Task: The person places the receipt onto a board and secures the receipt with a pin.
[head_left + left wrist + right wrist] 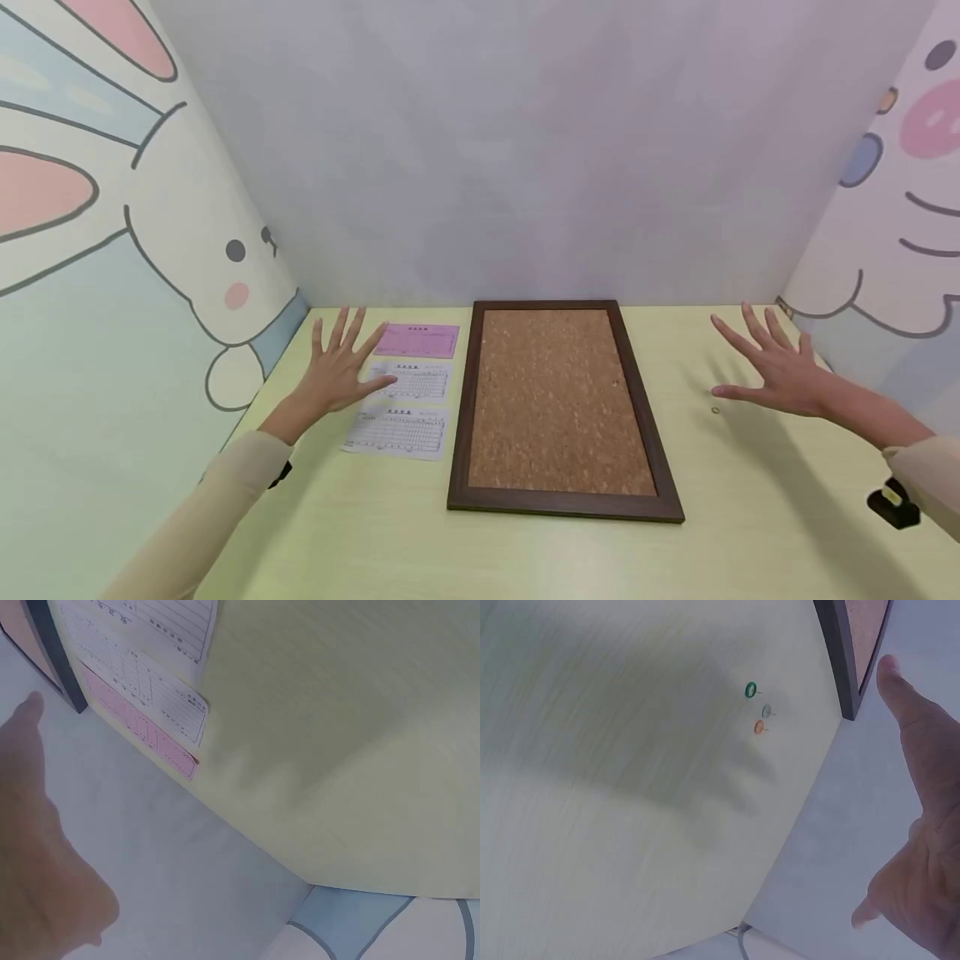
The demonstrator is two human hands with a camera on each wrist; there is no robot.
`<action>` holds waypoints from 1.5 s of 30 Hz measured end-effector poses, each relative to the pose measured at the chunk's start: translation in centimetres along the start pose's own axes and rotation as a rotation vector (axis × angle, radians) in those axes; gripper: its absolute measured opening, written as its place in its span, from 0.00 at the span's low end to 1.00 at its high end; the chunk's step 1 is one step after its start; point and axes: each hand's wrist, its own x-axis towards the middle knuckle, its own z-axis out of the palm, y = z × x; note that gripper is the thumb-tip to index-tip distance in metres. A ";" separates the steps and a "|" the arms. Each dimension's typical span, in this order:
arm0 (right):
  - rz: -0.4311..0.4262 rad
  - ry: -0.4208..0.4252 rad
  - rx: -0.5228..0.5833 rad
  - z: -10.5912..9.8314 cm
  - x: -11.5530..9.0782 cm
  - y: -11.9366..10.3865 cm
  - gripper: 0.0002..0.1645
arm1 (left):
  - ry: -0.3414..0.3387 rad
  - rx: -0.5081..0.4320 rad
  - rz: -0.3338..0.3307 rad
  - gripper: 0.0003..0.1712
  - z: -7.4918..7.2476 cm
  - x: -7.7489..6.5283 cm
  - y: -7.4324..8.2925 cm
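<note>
In the head view, the left grip (333, 371) and the right grip (780, 375) are both spread, fingers splayed in the air. Between them lies a rectangular corkboard (562, 400), its speckled brown cork set inside a dark, wood-look frame (465, 417). Just right of the left grip, partly behind its fingers, are a thin pink paper slip (420, 341) and two white printed forms (408, 435). Everything rests on a pale wood-grain desk (360, 533). Past both grips rises a plain greyish wall (487, 150); a cartoon rabbit (180, 225) decorates the side left of the left grip.

In the left wrist view, the grip's thumb points toward the frame's corner, the papers lying right of it.

In the right wrist view, green (751, 690), pale (766, 711) and orange thumbtacks (759, 727), round-headed, lie left of the grip's thumb.
</note>
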 end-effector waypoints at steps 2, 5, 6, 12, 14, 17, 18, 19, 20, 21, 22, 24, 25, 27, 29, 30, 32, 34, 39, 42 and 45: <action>-0.009 -0.003 0.112 -0.1 0.2 -0.4 0.67 | -0.023 -0.059 -0.013 0.54 0.0 0.5 -0.1; -0.006 -0.023 0.271 -0.2 0.6 -1.8 0.68 | -0.053 -0.187 -0.051 0.49 0.3 1.3 -0.7; -0.006 -0.030 0.316 -0.3 0.8 -2.3 0.68 | -0.061 -0.231 -0.069 0.48 0.4 1.6 -0.9; -0.067 0.030 0.350 0.1 1.5 -4.0 0.68 | -0.068 -0.464 -0.118 0.41 1.0 3.4 -1.8; -0.102 0.057 0.374 0.3 1.7 -4.2 0.65 | -0.081 -0.511 -0.132 0.40 1.1 3.8 -2.0; -0.160 0.071 0.477 0.9 1.9 -4.4 0.60 | -0.119 -0.581 -0.154 0.39 1.1 4.1 -2.4; -0.171 0.070 0.511 1.1 2.0 -4.4 0.58 | -0.135 -0.603 -0.158 0.39 1.1 4.2 -2.6; -0.176 0.067 0.537 1.4 2.0 -4.5 0.57 | -0.157 -0.628 -0.164 0.40 1.1 4.3 -2.7; -0.182 0.066 0.550 1.6 2.1 -4.5 0.56 | -0.178 -0.661 -0.175 0.40 1.1 4.4 -2.9; -0.187 0.059 0.566 1.8 2.1 -4.4 0.54 | -0.200 -0.692 -0.183 0.41 1.2 4.6 -3.1; -0.191 0.045 0.576 2.0 2.2 -4.5 0.51 | -0.222 -0.723 -0.198 0.41 1.3 4.6 -3.3; -0.196 0.005 0.585 2.6 2.5 -4.5 0.44 | -0.256 -0.774 -0.229 0.43 1.5 4.9 -3.6; -0.201 -0.020 0.589 2.8 2.5 -4.6 0.41 | -0.270 -0.802 -0.248 0.43 1.7 5.1 -3.8; -0.216 -0.081 0.609 3.4 2.7 -4.8 0.36 | -0.289 -0.845 -0.265 0.44 2.0 5.5 -4.0; -0.221 -0.138 0.623 3.9 2.7 -5.0 0.35 | -0.300 -0.875 -0.272 0.44 2.4 5.9 -4.2; -0.229 -0.165 0.634 4.3 2.7 -5.0 0.36 | -0.301 -0.889 -0.281 0.44 2.6 6.1 -4.3; -0.240 -0.213 0.648 4.8 2.7 -5.0 0.37 | -0.300 -0.894 -0.296 0.44 2.9 6.4 -4.5; -0.239 -0.251 0.655 5.3 2.8 -5.0 0.38 | -0.301 -0.891 -0.319 0.44 3.1 6.6 -4.7; -0.251 -0.299 0.664 6.0 3.0 -4.5 0.38 | -0.318 -0.878 -0.381 0.42 3.9 6.9 -5.3; -0.257 -0.323 0.698 6.5 3.0 -4.4 0.39 | -0.329 -0.851 -0.407 0.40 4.5 7.1 -5.7; -0.228 -0.372 0.745 6.9 3.0 -4.5 0.41 | -0.345 -0.822 -0.422 0.38 4.7 7.5 -5.8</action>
